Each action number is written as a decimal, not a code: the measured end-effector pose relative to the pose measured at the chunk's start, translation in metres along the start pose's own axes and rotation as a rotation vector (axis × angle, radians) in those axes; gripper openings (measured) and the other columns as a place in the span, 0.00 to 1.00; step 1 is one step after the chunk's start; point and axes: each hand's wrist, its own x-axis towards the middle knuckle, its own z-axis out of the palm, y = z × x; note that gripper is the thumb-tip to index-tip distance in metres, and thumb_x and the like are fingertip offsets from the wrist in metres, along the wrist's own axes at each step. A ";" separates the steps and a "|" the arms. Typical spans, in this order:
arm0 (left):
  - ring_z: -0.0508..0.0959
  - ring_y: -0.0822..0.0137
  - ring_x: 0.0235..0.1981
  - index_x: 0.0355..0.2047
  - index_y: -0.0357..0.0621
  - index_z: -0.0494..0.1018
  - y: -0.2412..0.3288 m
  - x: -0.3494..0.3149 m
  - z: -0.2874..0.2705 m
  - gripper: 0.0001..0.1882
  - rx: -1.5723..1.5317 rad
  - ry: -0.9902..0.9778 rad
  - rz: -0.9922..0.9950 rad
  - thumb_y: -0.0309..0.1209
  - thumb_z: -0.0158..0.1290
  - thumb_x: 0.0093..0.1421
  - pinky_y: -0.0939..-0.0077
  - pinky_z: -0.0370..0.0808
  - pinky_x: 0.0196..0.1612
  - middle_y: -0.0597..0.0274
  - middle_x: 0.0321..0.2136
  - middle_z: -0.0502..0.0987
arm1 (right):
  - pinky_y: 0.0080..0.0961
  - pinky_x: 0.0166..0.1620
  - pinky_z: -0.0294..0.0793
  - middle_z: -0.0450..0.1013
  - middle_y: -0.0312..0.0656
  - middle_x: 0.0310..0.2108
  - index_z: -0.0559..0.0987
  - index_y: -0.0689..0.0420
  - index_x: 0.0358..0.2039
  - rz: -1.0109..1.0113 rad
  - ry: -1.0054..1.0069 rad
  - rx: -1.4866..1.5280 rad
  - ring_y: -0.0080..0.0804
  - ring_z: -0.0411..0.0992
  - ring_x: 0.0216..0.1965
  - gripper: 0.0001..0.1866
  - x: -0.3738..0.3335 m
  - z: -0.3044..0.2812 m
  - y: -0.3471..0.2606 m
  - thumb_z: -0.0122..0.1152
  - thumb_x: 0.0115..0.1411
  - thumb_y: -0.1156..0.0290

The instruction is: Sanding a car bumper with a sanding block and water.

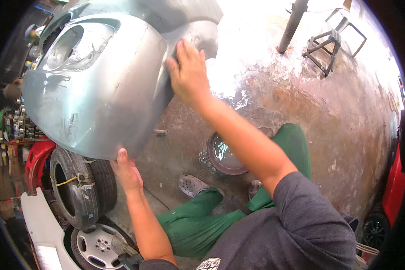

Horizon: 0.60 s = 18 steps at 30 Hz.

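A silvery car panel (121,85) fills the upper left, above a tyre (94,193). A round basin (210,157) sits on the floor to the right. The left hand (128,173) grasps the panel's bottom edge; the right hand (189,76) presses its side, fingers extended, whether clasping anything I cannot tell.

The person wears a charcoal T-shirt (274,238) with short, loose sleeves (290,191) and a pale, dark-lettered print (209,264) cut off at the lower edge. Below are plain green trousers (198,225) and a greyish perforated clog (192,185) on the left foot. Left hand (129,174) and right hand (191,78) are both bare.
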 end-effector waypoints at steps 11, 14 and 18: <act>0.68 0.60 0.60 0.64 0.40 0.60 0.003 0.000 -0.001 0.36 -0.055 -0.006 -0.036 0.39 0.59 0.59 0.59 0.67 0.62 0.57 0.59 0.67 | 0.53 0.71 0.40 0.52 0.57 0.70 0.58 0.66 0.67 0.021 0.003 0.049 0.52 0.50 0.71 0.36 -0.026 0.010 0.008 0.53 0.66 0.56; 0.69 0.60 0.60 0.63 0.40 0.60 0.008 -0.002 -0.002 0.34 -0.068 -0.005 -0.029 0.39 0.58 0.60 0.60 0.68 0.61 0.58 0.58 0.68 | 0.51 0.71 0.39 0.52 0.54 0.70 0.57 0.62 0.69 -0.150 0.040 0.054 0.52 0.49 0.71 0.37 -0.068 0.013 -0.025 0.56 0.65 0.59; 0.70 0.62 0.59 0.64 0.42 0.60 0.004 -0.002 -0.001 0.38 0.039 0.005 -0.037 0.49 0.57 0.60 0.61 0.71 0.58 0.60 0.58 0.68 | 0.54 0.71 0.41 0.55 0.56 0.68 0.62 0.64 0.66 -0.357 -0.098 0.036 0.52 0.51 0.71 0.35 -0.034 -0.001 0.026 0.53 0.66 0.54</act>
